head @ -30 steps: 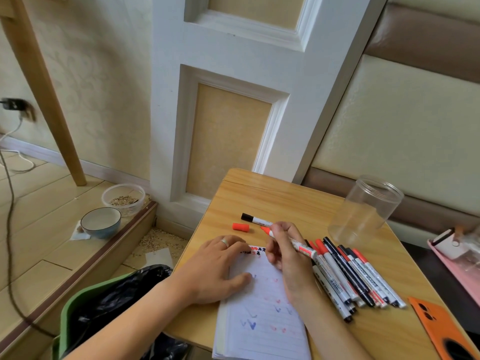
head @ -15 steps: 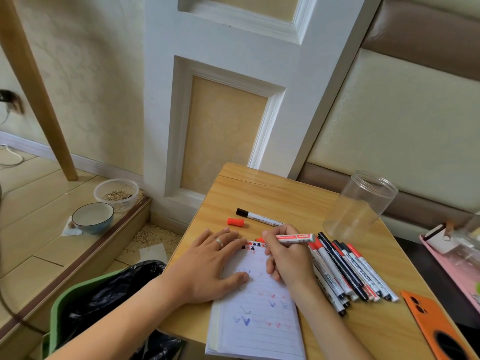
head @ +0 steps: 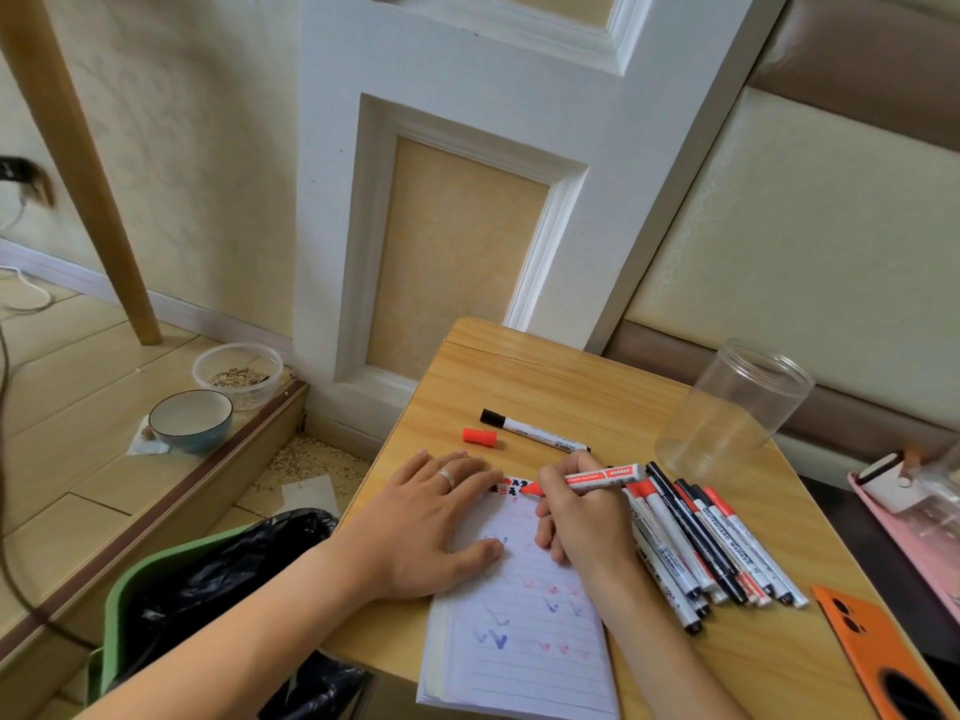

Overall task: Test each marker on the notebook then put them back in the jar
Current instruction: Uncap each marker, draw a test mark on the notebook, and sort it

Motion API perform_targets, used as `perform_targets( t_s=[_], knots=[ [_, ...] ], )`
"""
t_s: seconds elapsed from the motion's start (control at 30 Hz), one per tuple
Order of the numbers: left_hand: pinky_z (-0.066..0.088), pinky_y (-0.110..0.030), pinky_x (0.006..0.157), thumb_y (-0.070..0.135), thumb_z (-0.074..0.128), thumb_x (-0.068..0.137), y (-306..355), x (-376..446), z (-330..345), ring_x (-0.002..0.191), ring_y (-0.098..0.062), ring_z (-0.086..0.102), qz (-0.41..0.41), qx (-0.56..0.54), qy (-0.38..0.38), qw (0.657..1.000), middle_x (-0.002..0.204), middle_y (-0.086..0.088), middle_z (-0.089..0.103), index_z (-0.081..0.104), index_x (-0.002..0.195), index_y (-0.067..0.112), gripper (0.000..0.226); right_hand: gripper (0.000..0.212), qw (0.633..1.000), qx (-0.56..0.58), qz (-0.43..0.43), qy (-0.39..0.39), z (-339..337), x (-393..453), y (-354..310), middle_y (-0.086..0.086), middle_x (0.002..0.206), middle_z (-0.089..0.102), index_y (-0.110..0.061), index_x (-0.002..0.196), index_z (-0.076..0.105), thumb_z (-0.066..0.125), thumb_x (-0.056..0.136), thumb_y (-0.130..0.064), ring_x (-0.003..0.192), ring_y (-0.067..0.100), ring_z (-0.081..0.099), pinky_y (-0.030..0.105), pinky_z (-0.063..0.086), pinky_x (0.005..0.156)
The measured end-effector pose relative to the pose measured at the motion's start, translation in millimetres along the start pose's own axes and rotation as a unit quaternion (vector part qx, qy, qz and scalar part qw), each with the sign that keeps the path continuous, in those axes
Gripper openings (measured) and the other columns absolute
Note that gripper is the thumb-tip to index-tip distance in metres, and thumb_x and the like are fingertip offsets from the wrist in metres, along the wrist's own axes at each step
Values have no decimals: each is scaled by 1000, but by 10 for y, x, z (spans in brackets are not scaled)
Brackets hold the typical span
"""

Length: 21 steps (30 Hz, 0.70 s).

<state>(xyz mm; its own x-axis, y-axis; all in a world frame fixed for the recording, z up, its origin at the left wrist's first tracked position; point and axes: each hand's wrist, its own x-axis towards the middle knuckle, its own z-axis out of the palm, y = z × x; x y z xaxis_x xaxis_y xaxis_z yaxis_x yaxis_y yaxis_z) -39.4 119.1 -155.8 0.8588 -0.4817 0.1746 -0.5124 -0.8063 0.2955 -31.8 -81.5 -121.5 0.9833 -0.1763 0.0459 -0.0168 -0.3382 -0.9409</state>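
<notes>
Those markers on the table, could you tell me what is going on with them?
A person is trying out markers on a notebook. The right hand holds an uncapped red marker with its tip at the top of the page, while the left hand lies flat on the notebook. The red cap and a black marker lie apart on the table. A pile of markers waits beside the hand, and the jar holds none.

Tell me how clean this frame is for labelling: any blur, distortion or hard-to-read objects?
Head view: wide-angle lens bows the white wall pilaster; the dark wall socket at left edge is smeared; the clear plastic jar is faint against the padding; the notebook's coloured tick marks are soft but legible.
</notes>
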Motion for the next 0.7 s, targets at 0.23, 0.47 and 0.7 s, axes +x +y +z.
perform_targets(
  t_s=[0.23, 0.47, 0.7],
  knots=[
    [-6, -38, 127, 75, 23, 95, 15, 1, -14, 156, -9, -1, -3, 13, -18, 1000, 168, 8, 15, 11, 160, 44, 73, 15, 1000, -14, -5, 1, 4, 1, -2, 10, 53, 61, -9, 81, 57, 63, 92, -16, 45, 28, 52, 24, 32, 39],
    [-6, -36, 126, 80, 10, 83, 28, -5, -10, 155, -10, 3, -6, 10, -10, 1000, 167, 8, 18, 16, 159, 42, 85, 16, 1000, -27, -4, -5, 15, 0, -25, 13, 54, 60, -4, 82, 55, 65, 91, -14, 40, 22, 52, 25, 32, 39],
    [-9, -38, 126, 80, 6, 84, 30, -5, 7, 156, -12, -3, -8, 28, -19, 999, 169, 7, 12, 10, 161, 42, 85, 16, 1000, -21, -4, 13, 15, -11, -39, 9, 54, 60, -8, 80, 56, 65, 91, -14, 38, 22, 52, 23, 33, 38]
  ],
)
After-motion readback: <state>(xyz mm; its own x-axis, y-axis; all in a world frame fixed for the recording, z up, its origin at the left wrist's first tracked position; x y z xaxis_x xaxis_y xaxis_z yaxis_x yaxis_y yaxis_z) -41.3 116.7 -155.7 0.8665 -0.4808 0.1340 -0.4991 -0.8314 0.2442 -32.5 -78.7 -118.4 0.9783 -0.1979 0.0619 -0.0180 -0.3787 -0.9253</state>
